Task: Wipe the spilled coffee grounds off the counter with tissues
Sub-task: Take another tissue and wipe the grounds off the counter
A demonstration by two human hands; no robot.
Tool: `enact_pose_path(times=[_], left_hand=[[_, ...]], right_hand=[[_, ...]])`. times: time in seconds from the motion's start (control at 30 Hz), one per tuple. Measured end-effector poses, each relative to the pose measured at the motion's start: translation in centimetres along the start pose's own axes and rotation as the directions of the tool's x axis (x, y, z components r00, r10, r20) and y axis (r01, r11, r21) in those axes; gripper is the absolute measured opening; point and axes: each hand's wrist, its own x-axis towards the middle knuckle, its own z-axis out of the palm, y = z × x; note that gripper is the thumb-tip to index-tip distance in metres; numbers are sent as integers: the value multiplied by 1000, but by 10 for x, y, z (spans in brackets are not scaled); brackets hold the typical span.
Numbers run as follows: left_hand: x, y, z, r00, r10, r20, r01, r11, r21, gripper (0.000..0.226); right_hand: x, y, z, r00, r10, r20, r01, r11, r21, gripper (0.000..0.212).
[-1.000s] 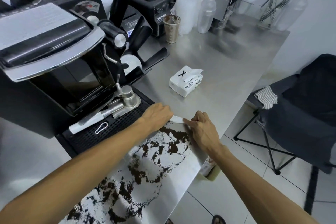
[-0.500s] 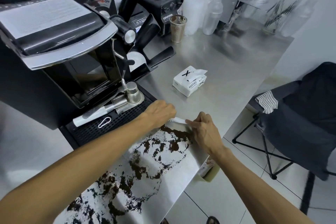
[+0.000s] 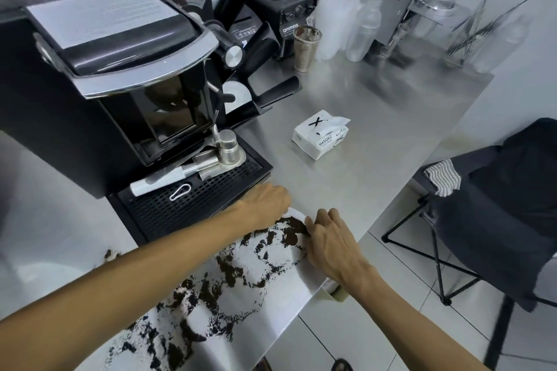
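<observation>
While both hands press down at the far end of the spill, a white tissue [image 3: 294,214] lies stretched between them on the steel bench [image 3: 376,141]. The left hand [image 3: 266,200] has its fingers curled together over one end of the tissue, just beside the black drip tray [image 3: 193,205] of the coffee machine [image 3: 120,69]. The right hand [image 3: 328,238] rests near the bench edge, its fingers bent together and pinching the other end. Dark coffee grounds [image 3: 229,274] spread from the tissue back along the bench between the two forearms. The tissue pack [image 3: 319,137] sits farther off, well apart from the hands.
</observation>
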Motion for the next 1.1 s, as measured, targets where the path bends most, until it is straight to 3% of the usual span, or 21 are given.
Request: enact_pose_path(times=[0.03,0.13,0.2,0.33,0.43,0.6,0.77,0.93,1.1], left_hand=[[-2,1,0,999,-24,34,25,999,-35,4],[-11,5,-3,982,-100,162,119,987,-113,28],[-17,9,-7,973,-122,195,152,978,-145,28],[-21,17,-12,961,-189,204,235,944,-232,28],[-23,21,-11,952,-234,196,290,894,-342,33],[-21,24,-2,932,-316,176,362,797,-483,29],[-20,29,6,914,-373,162,396,724,-564,25],[-23,32,5,910,-382,161,396,686,-611,37],[-22,29,7,931,-332,149,344,671,-656,55]], right_hand=[[1,-3,0,999,14,36,-15,999,42,11],[4,-9,-5,979,66,191,-108,969,222,13],[7,-12,-8,965,67,254,-148,937,317,10],[13,-14,-14,944,89,317,-199,922,333,13],[15,-16,-15,948,107,298,-196,938,286,24],[19,-20,-8,954,174,245,-234,941,246,10],[16,-24,1,948,282,145,-316,875,368,4],[15,-24,1,946,305,113,-322,829,458,31],[15,-20,-1,945,310,105,-320,815,482,41]])
